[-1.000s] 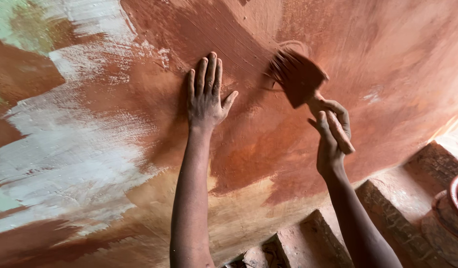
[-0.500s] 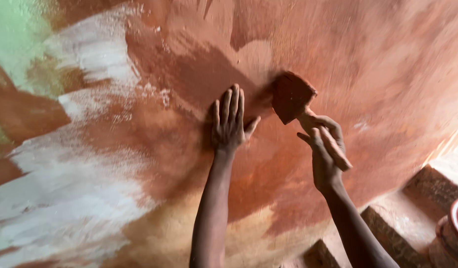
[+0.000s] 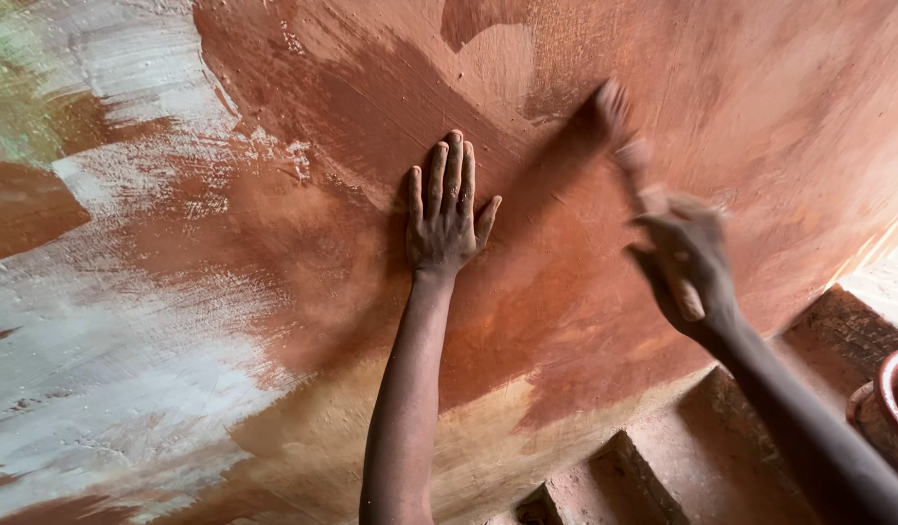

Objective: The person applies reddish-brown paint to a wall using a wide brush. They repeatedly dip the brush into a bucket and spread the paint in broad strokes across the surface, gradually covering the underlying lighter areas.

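Observation:
My left hand lies flat on the wall, palm down and fingers spread, holding nothing. The wall is coated in wet red-brown clay, with white and greenish patches at the left. To the right, my right hand grips the handle of a wide paint brush. The brush is blurred by motion, and its bristles press on the wall up and right of my left hand.
Clay-stained brick steps run along the foot of the wall at the lower right. The rim of a red-brown pot shows at the right edge. A pale strip of floor lies above the steps.
The brush has swept leftward and up across the wall and is now blurred. My left hand has stayed flat on the wall. The view has moved closer.

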